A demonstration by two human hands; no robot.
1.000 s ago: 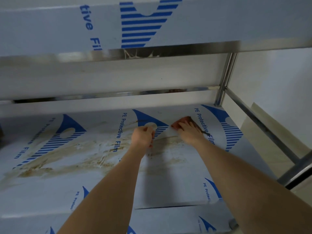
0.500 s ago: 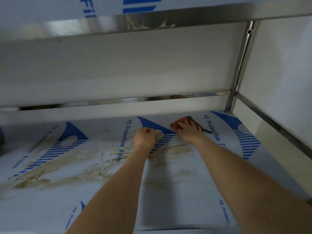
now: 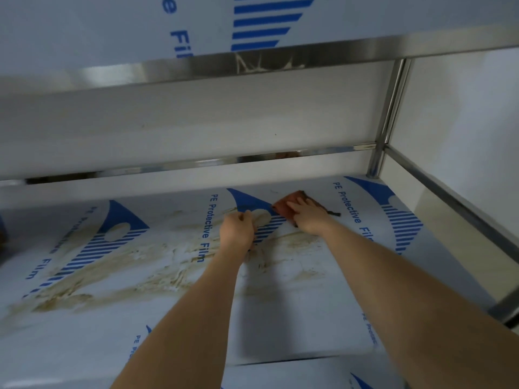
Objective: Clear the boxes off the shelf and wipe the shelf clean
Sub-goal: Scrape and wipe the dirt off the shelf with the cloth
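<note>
I see my right hand (image 3: 307, 217) pressing flat on a reddish cloth (image 3: 289, 207) at the back of the shelf (image 3: 309, 318). The brown smears (image 3: 118, 272) run long toward the front left, nearer my left hand (image 3: 236, 230), which is curled into a fist; whether it holds anything I cannot tell. No boxes are in view.

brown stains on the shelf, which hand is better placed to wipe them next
Right. The right hand already presses the reddish cloth flat on the shelf, just beyond the brown stains. The left hand is curled, with no cloth.
</note>
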